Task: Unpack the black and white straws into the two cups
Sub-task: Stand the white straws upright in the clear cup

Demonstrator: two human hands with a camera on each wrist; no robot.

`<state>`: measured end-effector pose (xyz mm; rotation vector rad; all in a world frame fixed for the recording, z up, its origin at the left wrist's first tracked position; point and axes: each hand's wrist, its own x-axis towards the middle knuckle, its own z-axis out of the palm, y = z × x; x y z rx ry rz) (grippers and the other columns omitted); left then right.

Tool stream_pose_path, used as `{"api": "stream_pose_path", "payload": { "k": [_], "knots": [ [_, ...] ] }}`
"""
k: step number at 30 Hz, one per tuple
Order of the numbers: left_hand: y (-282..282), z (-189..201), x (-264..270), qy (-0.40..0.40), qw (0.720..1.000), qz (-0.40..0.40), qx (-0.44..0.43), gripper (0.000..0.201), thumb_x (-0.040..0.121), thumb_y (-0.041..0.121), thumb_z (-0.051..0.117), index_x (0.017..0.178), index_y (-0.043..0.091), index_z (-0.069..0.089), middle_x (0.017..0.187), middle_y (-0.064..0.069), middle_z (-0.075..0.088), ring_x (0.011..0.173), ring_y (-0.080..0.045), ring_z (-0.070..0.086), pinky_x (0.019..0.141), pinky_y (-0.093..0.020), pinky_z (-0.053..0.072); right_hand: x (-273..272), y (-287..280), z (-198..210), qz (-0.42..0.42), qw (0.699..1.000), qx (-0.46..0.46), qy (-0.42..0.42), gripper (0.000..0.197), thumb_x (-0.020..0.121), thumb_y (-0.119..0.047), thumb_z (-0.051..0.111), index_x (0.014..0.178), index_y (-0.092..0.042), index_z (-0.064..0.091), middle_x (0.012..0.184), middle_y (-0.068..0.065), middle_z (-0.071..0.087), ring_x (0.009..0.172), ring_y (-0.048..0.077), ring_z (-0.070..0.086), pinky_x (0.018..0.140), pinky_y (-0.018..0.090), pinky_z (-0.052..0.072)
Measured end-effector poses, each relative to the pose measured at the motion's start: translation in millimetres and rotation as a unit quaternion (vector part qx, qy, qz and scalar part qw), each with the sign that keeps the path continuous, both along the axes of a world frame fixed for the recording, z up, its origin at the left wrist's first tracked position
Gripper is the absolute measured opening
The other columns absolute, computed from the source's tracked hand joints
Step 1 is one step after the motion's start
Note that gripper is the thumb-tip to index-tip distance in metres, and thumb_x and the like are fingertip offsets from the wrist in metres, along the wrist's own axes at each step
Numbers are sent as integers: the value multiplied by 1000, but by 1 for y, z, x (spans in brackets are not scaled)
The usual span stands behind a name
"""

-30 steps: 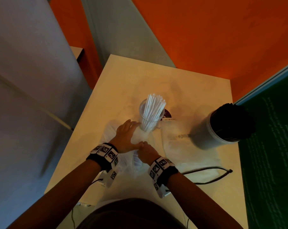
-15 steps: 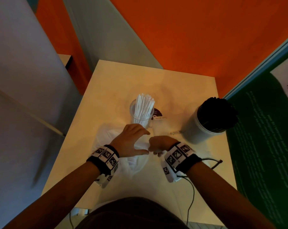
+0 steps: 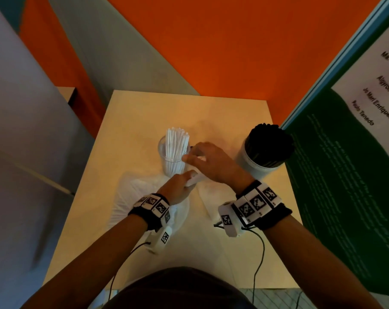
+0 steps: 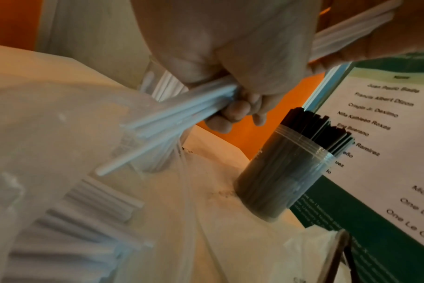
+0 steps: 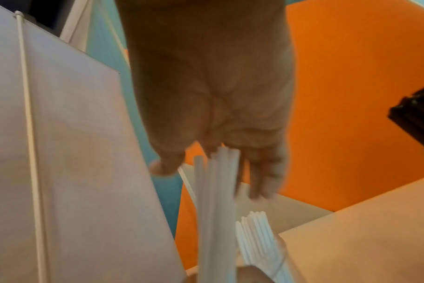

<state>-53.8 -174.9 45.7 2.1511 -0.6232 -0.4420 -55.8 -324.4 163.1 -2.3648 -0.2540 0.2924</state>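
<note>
A clear cup [image 3: 164,150] at mid-table holds white straws [image 3: 176,142] upright. A second cup [image 3: 248,162], at the right edge, is packed with black straws [image 3: 269,140], as the left wrist view also shows [image 4: 312,132]. A loose bundle of white straws [image 4: 182,113] runs between my hands just right of the clear cup. My left hand [image 3: 189,178] grips its near end. My right hand [image 3: 195,158] pinches its far end beside the cup rim. The plastic bag [image 3: 131,197] lies at the left with more white straws [image 4: 85,210] inside.
A flat clear wrapper [image 3: 208,197] lies under my right wrist. Wrist cables [image 3: 259,253] trail over the table's [image 3: 144,112] front edge. A green poster board [image 3: 334,175] stands close behind the black-straw cup. A grey panel [image 3: 21,130] flanks the left side.
My right hand has risen from the bag toward the clear cup, drawing a bundle of white straws out. My left hand has left the bag and now grips that bundle's near end.
</note>
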Motion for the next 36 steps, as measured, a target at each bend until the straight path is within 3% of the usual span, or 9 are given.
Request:
{"api": "stream_pose_path", "payload": {
  "k": [3, 9, 12, 14, 17, 22, 26, 33, 36],
  "knots": [
    [-3, 4, 3, 9, 1000, 22, -14, 23, 97, 23, 49, 117, 14, 57, 101, -13, 69, 90, -25, 65, 75, -34, 49, -8, 6, -6, -48, 986, 81, -137, 29, 89, -47, 58, 96, -20, 64, 98, -4, 59, 89, 11, 56, 78, 21, 44],
    [-7, 14, 13, -21, 999, 33, -21, 27, 95, 12, 49, 120, 2, 56, 99, -5, 63, 98, -24, 62, 71, -10, 38, -6, 15, -17, -47, 981, 94, -161, 28, 95, -32, 56, 88, -7, 66, 92, 5, 62, 87, 16, 57, 82, 37, 48],
    [-12, 23, 16, -25, 999, 34, -30, 31, 93, 1, 49, 122, -7, 52, 112, -22, 62, 105, -30, 58, 84, -25, 39, -1, 18, -16, -32, 981, 91, -166, 28, 96, -33, 55, 89, -8, 66, 92, 3, 62, 87, 14, 57, 81, 36, 48],
    [-15, 38, 18, 0, 999, 40, -24, 16, 91, -4, 47, 100, -3, 61, 95, -23, 65, 89, -33, 62, 78, -36, 44, 2, 19, -13, -31, 980, 102, -170, 28, 96, -34, 54, 91, -10, 67, 94, 2, 62, 90, 14, 58, 82, 36, 49],
    [-10, 69, 32, 28, 990, 59, -125, 34, 97, 2, 43, 70, 19, 57, 63, 1, 60, 59, -10, 59, 62, -25, 47, 8, 8, -2, -122, 947, 238, -178, 30, 94, -42, 48, 93, -16, 63, 93, 2, 62, 89, 18, 62, 79, 33, 51],
    [14, 102, 84, -22, 958, 173, -229, 33, 102, 33, 37, 112, 18, 65, 98, 6, 70, 98, -19, 63, 93, -34, 45, 15, -12, -2, -166, 929, 243, -224, 40, 96, -40, 45, 97, -6, 64, 95, 4, 65, 86, 3, 57, 75, 7, 38],
    [33, 82, 109, -12, 944, 226, -239, 37, 103, 34, 36, 127, 17, 58, 121, 5, 60, 112, 7, 51, 93, -3, 34, 13, -19, -18, -180, 932, 235, -210, 31, 97, -31, 47, 97, -5, 65, 95, 5, 66, 84, 0, 56, 74, 6, 38],
    [43, 34, 120, 72, 959, 213, -174, 44, 96, 53, 36, 137, 38, 44, 142, 6, 44, 131, -9, 38, 107, -29, 29, 13, -25, -44, -194, 936, 237, -171, 26, 96, -32, 51, 96, -10, 65, 92, -1, 65, 82, -3, 56, 72, 6, 38],
    [46, 24, 120, 120, 963, 213, -115, 89, 78, 56, 61, 149, 40, 11, 156, 1, 24, 138, -13, 28, 108, -33, 27, 10, -26, -51, -183, 941, 238, -160, 21, 96, -35, 52, 93, -17, 63, 93, -6, 65, 88, 4, 59, 75, 9, 42]
  ]
}}
